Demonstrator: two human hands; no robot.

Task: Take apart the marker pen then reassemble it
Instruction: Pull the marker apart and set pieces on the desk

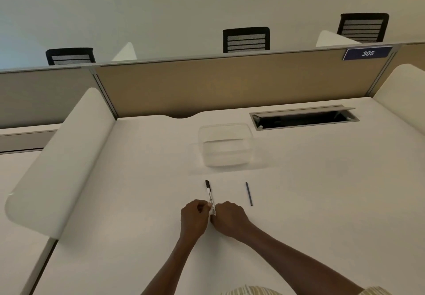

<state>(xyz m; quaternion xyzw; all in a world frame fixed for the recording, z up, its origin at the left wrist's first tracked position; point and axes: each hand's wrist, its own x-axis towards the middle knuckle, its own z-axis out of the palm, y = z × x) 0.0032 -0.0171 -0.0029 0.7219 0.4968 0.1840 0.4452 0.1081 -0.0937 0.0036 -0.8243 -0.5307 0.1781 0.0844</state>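
Marker pen (209,197): white barrel, black tip pointing away, near end gripped between both hands. Left hand (194,216) and right hand (228,217): fingers curled closed on the barrel's near end, on the white desk (115,202). Thin dark rod (248,193): lying apart, right of pen. Clear plastic container (226,145): beyond. Open cable tray (303,118): farther right.
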